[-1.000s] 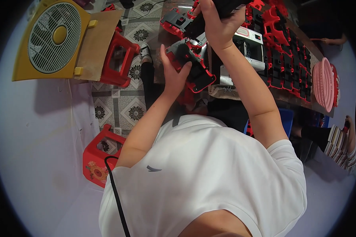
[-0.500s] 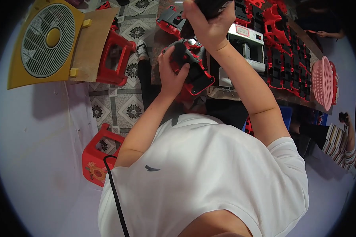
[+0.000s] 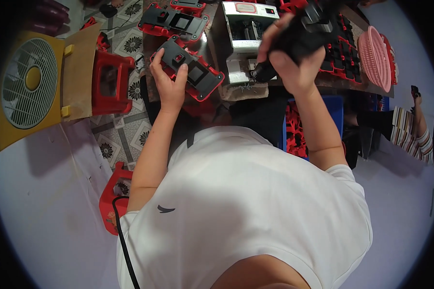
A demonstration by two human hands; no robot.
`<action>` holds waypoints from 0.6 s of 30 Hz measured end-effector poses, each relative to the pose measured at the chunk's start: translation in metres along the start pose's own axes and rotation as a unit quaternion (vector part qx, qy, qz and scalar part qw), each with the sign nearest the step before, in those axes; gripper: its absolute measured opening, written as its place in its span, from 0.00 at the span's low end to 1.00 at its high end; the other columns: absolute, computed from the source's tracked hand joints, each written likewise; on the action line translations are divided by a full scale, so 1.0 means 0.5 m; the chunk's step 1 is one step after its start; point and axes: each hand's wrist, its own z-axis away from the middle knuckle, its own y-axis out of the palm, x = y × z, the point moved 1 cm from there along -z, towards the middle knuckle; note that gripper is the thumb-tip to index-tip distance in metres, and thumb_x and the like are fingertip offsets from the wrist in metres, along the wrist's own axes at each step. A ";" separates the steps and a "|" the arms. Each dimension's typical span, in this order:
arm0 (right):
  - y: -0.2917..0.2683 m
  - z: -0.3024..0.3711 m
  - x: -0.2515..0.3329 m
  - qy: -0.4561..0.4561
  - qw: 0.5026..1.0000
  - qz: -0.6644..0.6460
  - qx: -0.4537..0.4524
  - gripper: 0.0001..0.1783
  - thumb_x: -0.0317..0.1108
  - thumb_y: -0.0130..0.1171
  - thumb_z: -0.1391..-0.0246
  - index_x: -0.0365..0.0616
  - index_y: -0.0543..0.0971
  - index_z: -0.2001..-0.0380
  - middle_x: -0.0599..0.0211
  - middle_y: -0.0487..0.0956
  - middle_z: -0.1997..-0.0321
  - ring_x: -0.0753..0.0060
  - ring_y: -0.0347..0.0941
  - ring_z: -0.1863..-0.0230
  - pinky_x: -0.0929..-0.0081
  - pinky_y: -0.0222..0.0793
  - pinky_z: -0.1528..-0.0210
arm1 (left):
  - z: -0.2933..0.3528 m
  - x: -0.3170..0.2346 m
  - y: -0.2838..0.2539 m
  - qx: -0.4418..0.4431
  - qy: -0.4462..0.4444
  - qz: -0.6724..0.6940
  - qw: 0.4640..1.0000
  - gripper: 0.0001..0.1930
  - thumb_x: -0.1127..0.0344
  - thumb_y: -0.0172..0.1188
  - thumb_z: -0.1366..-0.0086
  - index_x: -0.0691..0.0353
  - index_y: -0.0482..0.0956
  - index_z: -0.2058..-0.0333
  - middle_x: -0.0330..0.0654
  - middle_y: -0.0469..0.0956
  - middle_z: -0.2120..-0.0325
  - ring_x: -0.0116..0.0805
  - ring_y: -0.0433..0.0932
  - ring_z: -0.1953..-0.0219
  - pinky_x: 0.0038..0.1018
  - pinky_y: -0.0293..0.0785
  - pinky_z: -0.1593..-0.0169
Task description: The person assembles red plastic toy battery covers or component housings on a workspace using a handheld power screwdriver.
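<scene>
My left hand point(image 3: 169, 89) grips the near left side of a red-and-black plastic housing point(image 3: 198, 74) lying on the table, thumb and fingers spread across it. In my right hand point(image 3: 299, 70) is a black power screwdriver point(image 3: 294, 41), its tip pointing down and left. That tip is at the front of a white screw feeder point(image 3: 248, 45), above its small tray; whether a screw is on it I cannot tell. Small loose screws point(image 3: 247, 87) lie at the feeder's front edge. Another red-and-black housing point(image 3: 173, 21) rests just beyond the held one.
Rows of red-and-black parts point(image 3: 340, 58) cover the table's right side, beside a pink basket point(image 3: 375, 60). A blue crate point(image 3: 336, 113) of red pieces stands below the table edge. To the left are a yellow fan point(image 3: 32, 79) and a red stool point(image 3: 112, 82). Another person point(image 3: 412, 127) is at the far right.
My right hand has carried the screwdriver from over the housing rightward to the screw feeder. My left hand stays on the housing, whose black top shows more fully. The whole view has shifted.
</scene>
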 end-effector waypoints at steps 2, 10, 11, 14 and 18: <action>0.006 0.030 -0.004 -0.069 0.993 -0.073 -0.056 0.23 0.18 0.66 0.61 0.33 0.70 0.59 0.64 0.76 0.75 0.78 0.73 0.76 0.81 0.70 0.74 | 0.004 0.005 0.000 -0.001 -0.001 0.003 1.000 0.33 0.66 0.62 0.45 0.66 0.59 0.42 0.54 0.63 0.47 0.49 0.61 0.43 0.37 0.53 0.37; -0.008 0.049 -0.030 -0.024 0.992 -0.002 -0.121 0.20 0.33 0.60 0.46 0.36 0.65 0.55 0.60 0.75 0.74 0.71 0.74 0.77 0.74 0.74 0.72 | 0.007 -0.008 0.004 0.004 -0.007 -0.005 1.000 0.40 0.64 0.62 0.43 0.67 0.50 0.36 0.56 0.59 0.43 0.50 0.58 0.40 0.39 0.50 0.35; -0.016 0.027 -0.031 0.025 0.992 0.019 -0.121 0.12 0.29 0.55 0.44 0.36 0.67 0.59 0.62 0.76 0.76 0.73 0.73 0.80 0.75 0.73 0.73 | 0.007 -0.009 0.005 -0.011 -0.013 0.005 1.000 0.43 0.65 0.63 0.43 0.68 0.47 0.36 0.56 0.58 0.42 0.49 0.57 0.39 0.38 0.50 0.35; -0.023 -0.037 -0.106 -0.131 0.922 -0.364 -0.032 0.17 0.39 0.61 0.45 0.40 0.68 0.62 0.64 0.75 0.76 0.74 0.73 0.80 0.77 0.71 0.78 | 0.006 -0.004 0.006 -0.031 -0.048 0.058 0.997 0.45 0.65 0.64 0.43 0.70 0.43 0.35 0.56 0.57 0.41 0.47 0.57 0.38 0.35 0.50 0.35; 0.043 -0.071 0.014 0.042 0.964 -0.197 -0.173 0.19 0.43 0.60 0.44 0.41 0.68 0.60 0.64 0.75 0.75 0.73 0.74 0.79 0.75 0.74 0.77 | 0.011 0.030 0.007 -0.012 -0.100 0.141 0.985 0.42 0.66 0.65 0.44 0.71 0.48 0.38 0.53 0.60 0.44 0.40 0.62 0.42 0.31 0.56 0.38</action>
